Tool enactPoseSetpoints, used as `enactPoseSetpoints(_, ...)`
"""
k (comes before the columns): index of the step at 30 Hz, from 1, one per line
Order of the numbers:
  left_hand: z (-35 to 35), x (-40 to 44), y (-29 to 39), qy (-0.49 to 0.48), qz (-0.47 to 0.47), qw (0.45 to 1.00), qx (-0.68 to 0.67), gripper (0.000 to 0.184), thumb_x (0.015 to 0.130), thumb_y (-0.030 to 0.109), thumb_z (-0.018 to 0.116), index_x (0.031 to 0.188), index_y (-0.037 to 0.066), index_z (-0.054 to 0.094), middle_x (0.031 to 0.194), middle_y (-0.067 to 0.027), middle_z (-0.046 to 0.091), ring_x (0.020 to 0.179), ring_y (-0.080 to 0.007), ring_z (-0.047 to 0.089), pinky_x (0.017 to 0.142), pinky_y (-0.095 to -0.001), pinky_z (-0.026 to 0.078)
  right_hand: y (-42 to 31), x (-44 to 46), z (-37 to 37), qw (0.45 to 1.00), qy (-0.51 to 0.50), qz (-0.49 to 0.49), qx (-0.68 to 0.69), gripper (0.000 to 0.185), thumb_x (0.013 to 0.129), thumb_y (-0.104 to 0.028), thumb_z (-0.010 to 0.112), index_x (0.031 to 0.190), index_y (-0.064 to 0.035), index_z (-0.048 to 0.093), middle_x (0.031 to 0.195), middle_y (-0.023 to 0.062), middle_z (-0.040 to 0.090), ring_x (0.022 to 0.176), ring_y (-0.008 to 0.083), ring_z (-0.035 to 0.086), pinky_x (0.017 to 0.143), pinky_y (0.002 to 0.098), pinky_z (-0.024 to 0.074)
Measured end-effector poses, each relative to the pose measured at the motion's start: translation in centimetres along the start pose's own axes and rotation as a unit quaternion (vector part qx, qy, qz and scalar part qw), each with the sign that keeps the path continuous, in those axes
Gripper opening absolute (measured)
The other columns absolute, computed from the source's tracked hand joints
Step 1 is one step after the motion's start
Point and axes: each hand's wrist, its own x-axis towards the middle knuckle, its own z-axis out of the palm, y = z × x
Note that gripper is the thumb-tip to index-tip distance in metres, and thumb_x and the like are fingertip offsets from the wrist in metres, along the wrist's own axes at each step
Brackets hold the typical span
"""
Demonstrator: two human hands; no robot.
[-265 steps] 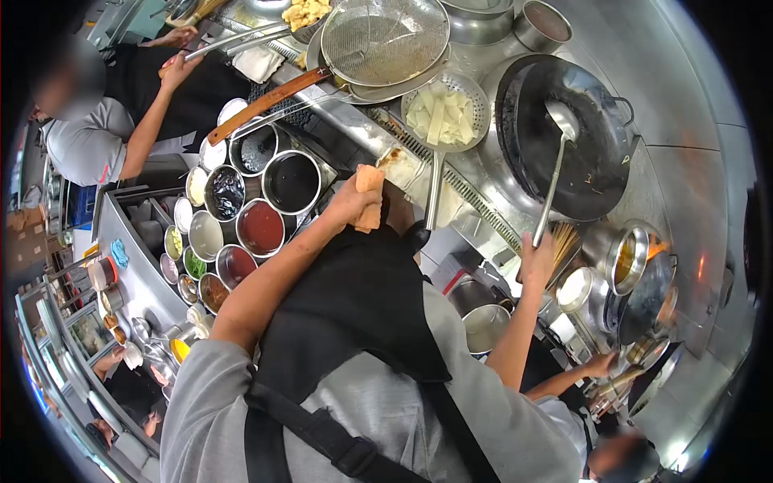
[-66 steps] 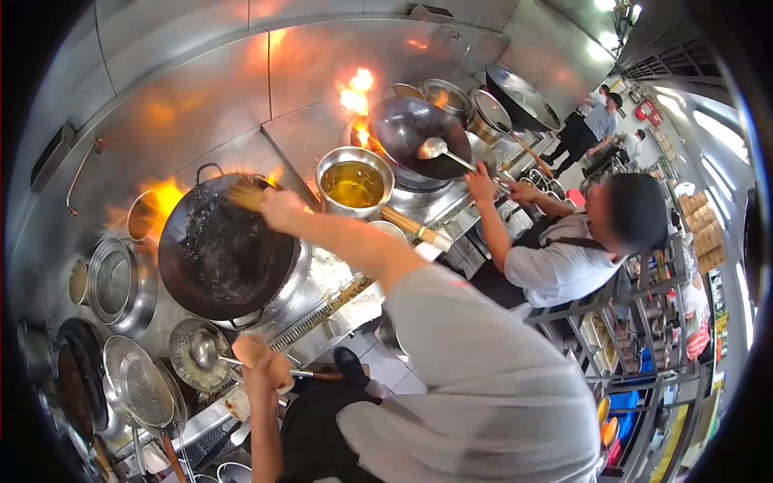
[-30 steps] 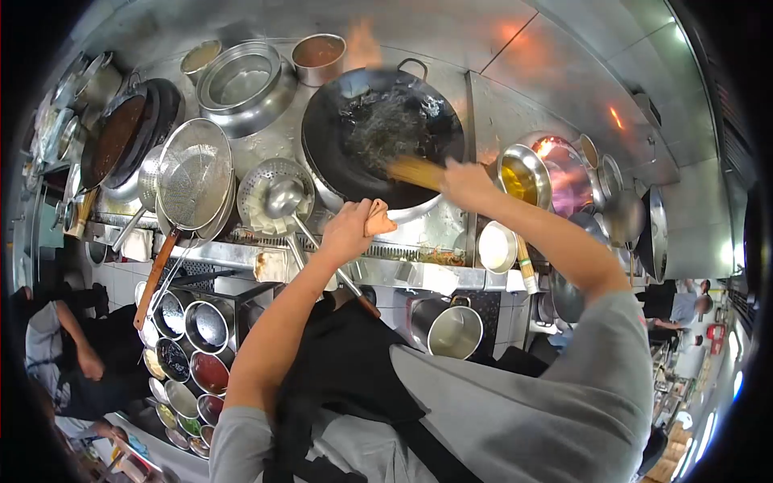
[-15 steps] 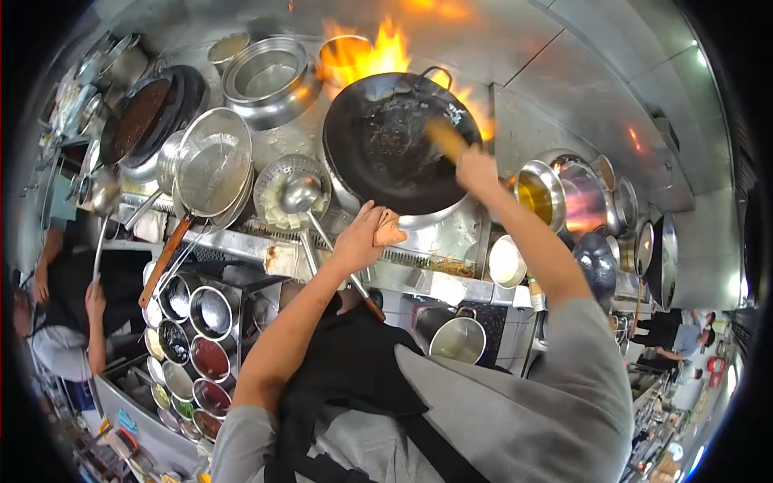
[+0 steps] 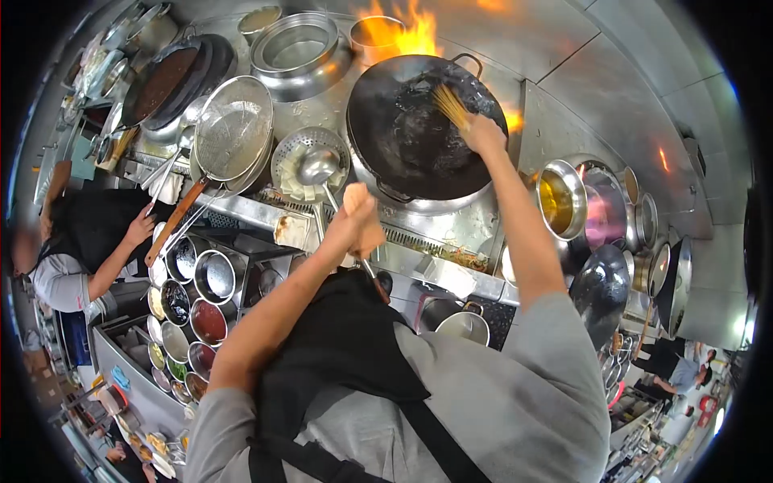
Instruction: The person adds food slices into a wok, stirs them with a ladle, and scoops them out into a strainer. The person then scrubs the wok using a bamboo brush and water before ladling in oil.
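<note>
My right hand (image 5: 485, 135) is closed around a bamboo wok brush (image 5: 451, 106), its bristles against the inside of a large black wok (image 5: 394, 153). The wok sits over a burner, wet and shiny inside. Closed on a folded tan cloth (image 5: 368, 219), my left hand (image 5: 342, 235) is in front of the wok, apart from its near handle (image 5: 393, 193). Behind that hand, a steel ladle (image 5: 316, 166) rests in a perforated strainer (image 5: 282, 153) that holds pale pieces.
Flames (image 5: 415, 36) rise behind the wok. Mesh strainers (image 5: 233, 125) lie to the left, above pots of sauces (image 5: 209, 322). A bowl of yellow oil (image 5: 555, 205) stands to the right. A co-worker (image 5: 76, 241) in a dark apron is at the far left.
My left hand has drawn back from the wok's near rim with the cloth. The brush has swept toward the far side of the wok. The view has shifted slightly.
</note>
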Motion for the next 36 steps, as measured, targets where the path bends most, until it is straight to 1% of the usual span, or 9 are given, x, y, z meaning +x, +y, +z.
enactPoseSetpoints(2, -0.1, 3.6, -2.1, -0.059, -0.173, 0.974, -0.131, 0.053, 0.096, 0.056, 0.055, 0.111, 0.005, 0.059, 0.094, -0.0065, 0.067, 0.081, -0.0178, 0.066, 0.066, -0.0321, 0.052, -5.0, -0.1, 0.6, 0.998, -0.037, -0.040, -0.009, 0.032, 0.086, -0.030, 0.058, 0.107, -0.0090, 0.069, 0.105, 0.0214, 0.070, 0.099, 0.0407, 0.067, 0.087, 0.0516, 0.0529)
enactPoseSetpoints(6, 3.9, 8.4, -2.5, -0.077, -0.184, 0.965, -0.170, 0.054, 0.097, 0.057, 0.051, 0.107, 0.004, 0.058, 0.090, -0.0066, 0.065, 0.076, -0.0205, 0.064, 0.054, -0.0352, 0.049, -11.7, -9.5, -2.9, 0.970, -0.059, -0.226, -0.064, 0.030, 0.082, -0.021, 0.057, 0.097, 0.0001, 0.072, 0.099, 0.0270, 0.070, 0.095, 0.0417, 0.069, 0.088, 0.0478, 0.0542)
enactPoseSetpoints(10, 7.0, 7.4, 0.9, 0.042, -0.238, 0.945, -0.221, 0.033, 0.093, 0.035, 0.061, 0.101, 0.003, 0.053, 0.076, -0.0127, 0.061, 0.054, -0.0266, 0.059, 0.048, -0.0461, 0.052, -6.4, -1.7, -1.0, 0.999, -0.047, -0.011, -0.015, 0.031, 0.080, -0.021, 0.060, 0.101, -0.0008, 0.073, 0.106, 0.0243, 0.070, 0.100, 0.0395, 0.069, 0.089, 0.0476, 0.0542)
enactPoseSetpoints(17, 6.3, 9.0, -2.5, -0.063, -0.209, 0.934, -0.283, 0.029, 0.092, 0.022, 0.059, 0.099, -0.005, 0.050, 0.076, -0.0192, 0.061, 0.057, -0.0330, 0.064, 0.044, -0.0487, 0.054, -12.4, -7.9, -3.7, 0.977, -0.091, -0.159, -0.107, 0.030, 0.082, -0.019, 0.057, 0.097, 0.0008, 0.073, 0.108, 0.0248, 0.069, 0.101, 0.0392, 0.069, 0.087, 0.0462, 0.0551)
enactPoseSetpoints(22, 6.8, 7.8, -0.5, -0.023, -0.238, 0.937, -0.254, 0.028, 0.091, 0.021, 0.060, 0.098, -0.004, 0.050, 0.078, -0.0184, 0.061, 0.054, -0.0324, 0.061, 0.044, -0.0486, 0.054, -9.1, -1.6, 3.3, 0.993, 0.092, 0.065, 0.014, 0.040, 0.092, -0.033, 0.054, 0.107, 0.0016, 0.068, 0.101, 0.0245, 0.069, 0.094, 0.0437, 0.068, 0.082, 0.0500, 0.0554)
enactPoseSetpoints(26, 6.8, 7.3, -0.5, 0.019, -0.224, 0.948, -0.224, 0.031, 0.090, 0.023, 0.064, 0.105, 0.000, 0.049, 0.085, -0.0171, 0.060, 0.060, -0.0314, 0.063, 0.048, -0.0492, 0.056, -9.3, -11.2, 2.4, 0.992, -0.043, -0.121, -0.018, 0.048, 0.090, -0.032, 0.058, 0.134, -0.0139, 0.053, 0.106, 0.0211, 0.059, 0.086, 0.0420, 0.068, 0.077, 0.0502, 0.0560)
enactPoseSetpoints(30, 6.8, 8.3, -0.9, 0.007, -0.271, 0.938, -0.217, 0.034, 0.090, 0.023, 0.065, 0.112, 0.005, 0.047, 0.087, -0.0166, 0.061, 0.064, -0.0306, 0.064, 0.051, -0.0472, 0.057, -0.7, -11.9, 2.1, 0.980, -0.090, -0.078, -0.161, 0.038, 0.088, -0.024, 0.058, 0.122, -0.0092, 0.061, 0.108, 0.0200, 0.060, 0.079, 0.0388, 0.069, 0.069, 0.0498, 0.0570)
enactPoseSetpoints(34, 6.7, 7.3, -0.2, 0.011, -0.220, 0.940, -0.262, 0.029, 0.091, 0.019, 0.064, 0.108, 0.005, 0.045, 0.081, -0.0150, 0.061, 0.059, -0.0300, 0.063, 0.045, -0.0461, 0.055, -3.5, -2.2, 0.9, 0.995, 0.044, 0.075, -0.038, 0.030, 0.089, -0.026, 0.057, 0.113, -0.0095, 0.066, 0.101, 0.0207, 0.063, 0.089, 0.0423, 0.067, 0.081, 0.0496, 0.0552)
enactPoseSetpoints(36, 6.9, 6.5, -0.8, 0.019, -0.178, 0.952, -0.249, 0.029, 0.091, 0.019, 0.064, 0.107, 0.004, 0.045, 0.079, -0.0148, 0.061, 0.058, -0.0298, 0.063, 0.044, -0.0462, 0.054, -7.2, -2.9, 1.4, 0.998, -0.009, -0.029, -0.059, 0.027, 0.090, -0.024, 0.054, 0.107, -0.0074, 0.067, 0.103, 0.0218, 0.064, 0.090, 0.0421, 0.067, 0.079, 0.0506, 0.0552)
